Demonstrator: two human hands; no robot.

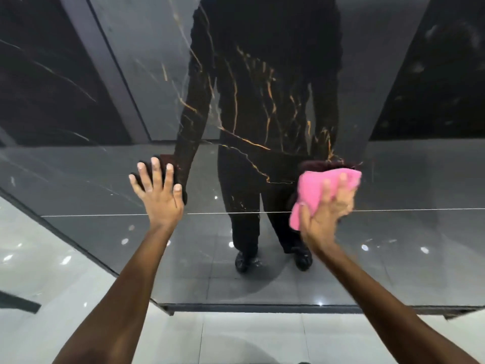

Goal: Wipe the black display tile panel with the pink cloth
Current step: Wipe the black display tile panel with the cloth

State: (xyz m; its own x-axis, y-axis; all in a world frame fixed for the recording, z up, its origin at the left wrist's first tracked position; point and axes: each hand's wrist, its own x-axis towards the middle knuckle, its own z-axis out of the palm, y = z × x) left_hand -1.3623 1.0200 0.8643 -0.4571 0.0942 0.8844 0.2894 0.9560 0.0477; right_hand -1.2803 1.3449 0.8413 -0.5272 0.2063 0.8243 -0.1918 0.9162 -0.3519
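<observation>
No text, label, brand, number or sign can be read anywhere in this view.

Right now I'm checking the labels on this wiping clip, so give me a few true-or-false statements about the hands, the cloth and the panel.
1. The right hand presses the crumpled pink cloth against the glossy black gold-veined display tile panel. True.
2. The left hand holds a second cloth. False: it holds nothing and lies flat on the panel with its fingers spread.
3. The cloth lies on the pale tiled floor. False: it is up against the panel, under the right hand.
4. The panel mirrors the person's dark-clothed figure. True.
5. The cloth sits just above the thin horizontal seam in the panel. True.
</observation>
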